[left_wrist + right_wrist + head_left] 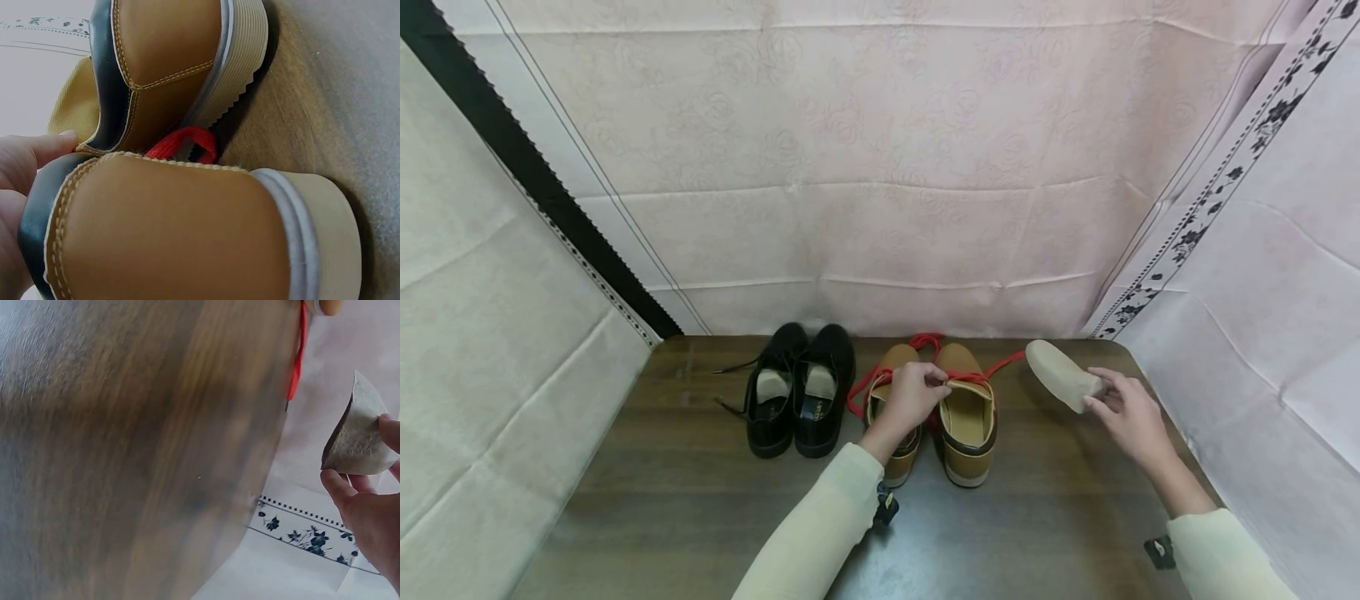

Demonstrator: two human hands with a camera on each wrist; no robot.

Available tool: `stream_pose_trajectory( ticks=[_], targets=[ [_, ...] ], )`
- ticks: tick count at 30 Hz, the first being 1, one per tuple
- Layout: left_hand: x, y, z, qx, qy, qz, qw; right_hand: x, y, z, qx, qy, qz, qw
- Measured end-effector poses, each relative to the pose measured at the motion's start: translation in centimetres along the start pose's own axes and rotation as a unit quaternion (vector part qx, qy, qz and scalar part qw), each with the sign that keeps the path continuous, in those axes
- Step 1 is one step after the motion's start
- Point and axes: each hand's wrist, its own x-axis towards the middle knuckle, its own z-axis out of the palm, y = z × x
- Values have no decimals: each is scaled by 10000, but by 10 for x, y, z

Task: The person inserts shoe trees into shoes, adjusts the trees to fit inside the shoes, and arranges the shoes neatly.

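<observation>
A pair of tan lace-up shoes with red laces stands in the middle of the wooden table. My left hand (913,393) reaches across the left tan shoe (901,462). Its finger and thumb pinch at the yellowish tongue (74,103) of the right tan shoe (967,458), by the red lace (970,377). Over at the right, my right hand (1126,414) holds a pale beige insole (1060,373) by its near end, thumb on one face and fingers on the other. In the right wrist view the insole looks curved, raised off the table.
Left of the tan shoes is a pair of black lace-up shoes (826,412), pale pieces inside them. One red lace end (296,369) trails toward the insole. Pale cloth walls (880,208) rise behind and on both sides of the table (685,500).
</observation>
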Motion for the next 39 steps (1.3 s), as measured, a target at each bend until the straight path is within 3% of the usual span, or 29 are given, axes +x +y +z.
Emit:
stream_pose_trajectory(
  ticks=[26,39],
  targets=[
    [-1,-2,1,-120,-6,45,9999,-3,-57,-5,435,-482,-529,9965],
    [1,-2,1,-86,30,56,9999,-4,-76,-15,232,-648,-959,9930]
  ],
)
